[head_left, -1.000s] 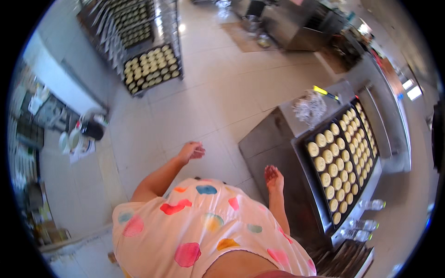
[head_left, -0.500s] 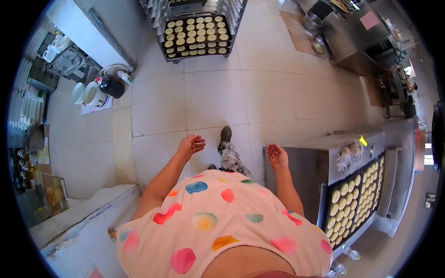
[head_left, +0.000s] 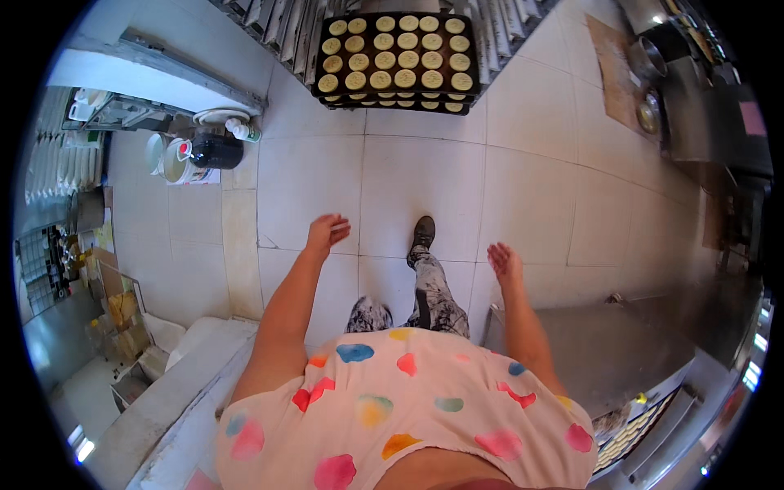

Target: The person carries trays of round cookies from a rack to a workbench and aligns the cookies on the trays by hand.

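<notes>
Both of my hands are held out in front of my body over the tiled floor, touching nothing. My left hand (head_left: 327,233) is empty, its fingers loosely stretched and apart from the thumb. My right hand (head_left: 505,263) is empty too, with fingers extended, near the corner of a steel cabinet (head_left: 604,347). Ahead stands a tall metal rack (head_left: 508,37). Dark baking trays (head_left: 371,92) sit in it one above another, and the top one carries rows of round, pale yellow pastries (head_left: 406,77).
At the left, white buckets (head_left: 174,167) and a dark jug with a red cap (head_left: 214,152) stand by a wall end. A low white ledge (head_left: 184,384) runs beside my left arm. Metal bowls (head_left: 648,59) lie on cardboard (head_left: 612,77) at the far right. More pastry trays (head_left: 639,433) are behind my right side.
I have stepped forward, so the rack and its trays are nearer and larger. The steel cabinet and the trays at right have slipped back. My hands remain empty.
</notes>
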A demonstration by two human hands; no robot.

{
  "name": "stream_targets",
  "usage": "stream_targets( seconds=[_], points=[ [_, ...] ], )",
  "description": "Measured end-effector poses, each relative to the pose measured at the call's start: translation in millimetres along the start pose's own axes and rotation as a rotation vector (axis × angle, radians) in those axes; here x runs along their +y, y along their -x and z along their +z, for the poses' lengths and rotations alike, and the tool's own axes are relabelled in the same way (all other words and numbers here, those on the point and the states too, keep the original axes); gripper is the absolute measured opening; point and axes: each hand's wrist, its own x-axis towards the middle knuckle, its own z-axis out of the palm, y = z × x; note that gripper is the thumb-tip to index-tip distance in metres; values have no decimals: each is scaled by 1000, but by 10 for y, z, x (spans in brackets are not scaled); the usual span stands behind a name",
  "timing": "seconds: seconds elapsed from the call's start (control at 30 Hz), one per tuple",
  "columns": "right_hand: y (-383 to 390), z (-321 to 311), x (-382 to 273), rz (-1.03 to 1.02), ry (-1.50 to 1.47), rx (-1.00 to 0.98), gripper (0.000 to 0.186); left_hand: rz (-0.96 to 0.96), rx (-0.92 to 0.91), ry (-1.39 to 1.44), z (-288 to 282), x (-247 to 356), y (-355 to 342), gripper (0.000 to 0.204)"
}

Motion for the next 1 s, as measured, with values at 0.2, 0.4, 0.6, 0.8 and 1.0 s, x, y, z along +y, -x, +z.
stream_targets(
  seconds=[0.2, 0.4, 0.6, 0.8, 1.0],
  points=[
    [-1496, 1573, -715, -47, 67, -176, 38, 99, -40, 267, 569, 1189, -1451, 33],
    [-2781, 3132, -992, -91, -77, -248, 39, 119, -61, 440, 491, 1617, -3289, 53],
    [-4252, 3721, -1029, -154, -248, -431, 16, 119, -159, 463, 604, 1827, -4753, 58],
    [-4774, 4049, -1315, -243, -225, -204, 8, 225, -126, 563, 851, 1993, -5351, 27],
    [-4694, 3802, -1115, -279, -228, -192, 7, 187, -10, 561, 713, 1852, -5194, 29]
  ],
)
